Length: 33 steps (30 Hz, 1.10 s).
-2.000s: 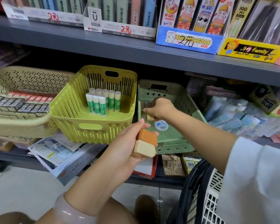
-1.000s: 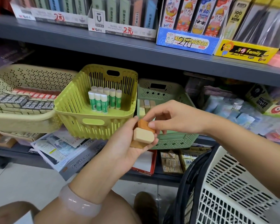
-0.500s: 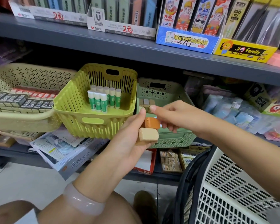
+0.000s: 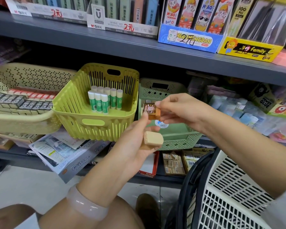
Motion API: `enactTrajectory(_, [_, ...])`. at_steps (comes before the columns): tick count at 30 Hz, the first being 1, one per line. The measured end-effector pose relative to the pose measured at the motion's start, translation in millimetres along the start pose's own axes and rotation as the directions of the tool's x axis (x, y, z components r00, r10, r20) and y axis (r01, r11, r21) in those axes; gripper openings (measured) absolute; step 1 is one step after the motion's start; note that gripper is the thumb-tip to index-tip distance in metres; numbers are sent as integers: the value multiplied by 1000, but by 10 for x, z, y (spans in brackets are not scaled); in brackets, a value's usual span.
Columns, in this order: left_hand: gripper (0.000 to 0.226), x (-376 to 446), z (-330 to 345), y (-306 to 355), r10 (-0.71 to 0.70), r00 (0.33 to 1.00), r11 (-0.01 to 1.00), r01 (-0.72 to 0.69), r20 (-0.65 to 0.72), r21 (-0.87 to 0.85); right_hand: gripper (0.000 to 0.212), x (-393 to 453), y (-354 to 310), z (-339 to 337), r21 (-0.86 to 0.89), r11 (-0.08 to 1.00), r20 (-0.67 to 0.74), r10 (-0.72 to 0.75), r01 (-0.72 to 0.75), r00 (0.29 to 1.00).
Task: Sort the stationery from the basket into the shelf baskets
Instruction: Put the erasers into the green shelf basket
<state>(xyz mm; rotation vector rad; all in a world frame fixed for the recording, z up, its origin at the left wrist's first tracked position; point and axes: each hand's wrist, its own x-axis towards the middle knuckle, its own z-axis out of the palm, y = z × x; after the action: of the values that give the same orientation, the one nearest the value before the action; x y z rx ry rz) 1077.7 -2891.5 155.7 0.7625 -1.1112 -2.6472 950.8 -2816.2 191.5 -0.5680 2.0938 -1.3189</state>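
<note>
Our right hand (image 4: 180,111) pinches the orange eraser (image 4: 153,111) by its edges, just above our left hand (image 4: 135,138), which grips a beige eraser (image 4: 153,138). We judge both light, firm, slightly rubbery.

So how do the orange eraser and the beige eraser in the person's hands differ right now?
The orange eraser is pinched by the right hand, up in front of the green basket; the beige eraser lies lower in the left hand alone. The orange eraser shows a dark printed face; the beige eraser looks plain. The left thumb touches the orange eraser. Both are small blocks with rounded corners.
</note>
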Motion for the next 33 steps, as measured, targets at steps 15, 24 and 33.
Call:
enactTrajectory(15, [19, 3, -104, 119, -119, 987, 975, 95, -112, -199, 25, 654, 307, 361, -350, 928, -72, 108, -126, 992])
enactTrajectory(24, [33, 8, -88, 85, 42, 996, 998, -45, -73, -39, 18, 138, 73, 159, -151, 951, 179, -241, 269, 954])
enactTrajectory(33, [45, -13, -81, 11, 56, 991, 998, -51, 124, -44, 18, -151, 24, -32, -180, 873, 472, -328, 454, 818])
